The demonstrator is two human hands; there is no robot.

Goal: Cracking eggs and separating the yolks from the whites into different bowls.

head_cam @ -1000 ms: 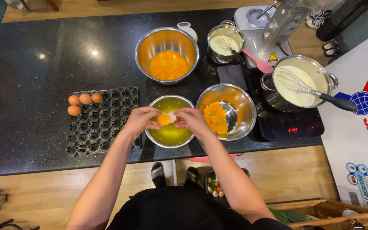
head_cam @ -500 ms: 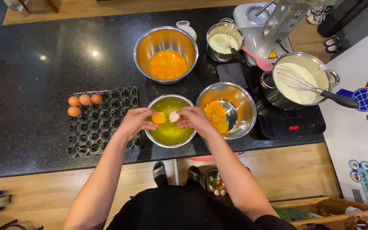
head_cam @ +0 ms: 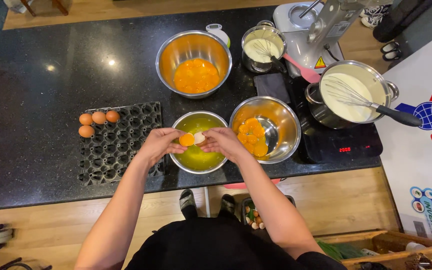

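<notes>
My left hand [head_cam: 160, 142] holds an eggshell half with an orange yolk [head_cam: 187, 139] in it. My right hand [head_cam: 222, 141] holds the other shell half [head_cam: 199, 137], close beside the first. Both are over a steel bowl of clear yellowish egg white [head_cam: 196, 159]. To its right a steel bowl [head_cam: 286, 122] holds several yolks and a smaller cup. A larger bowl of yolks [head_cam: 194, 75] stands behind. A black egg tray [head_cam: 121, 145] on the left holds several brown eggs [head_cam: 95, 121].
A pot of white cream with a whisk [head_cam: 351, 92] sits on an induction hob [head_cam: 343, 145]. A small pot with a whisk [head_cam: 261, 49] and a stand mixer [head_cam: 321, 30] are at the back. The black counter's front edge [head_cam: 51, 197] borders a wooden floor.
The two shell halves were pulled slightly apart half a second ago and are now close together again, with the yolk in the left half.
</notes>
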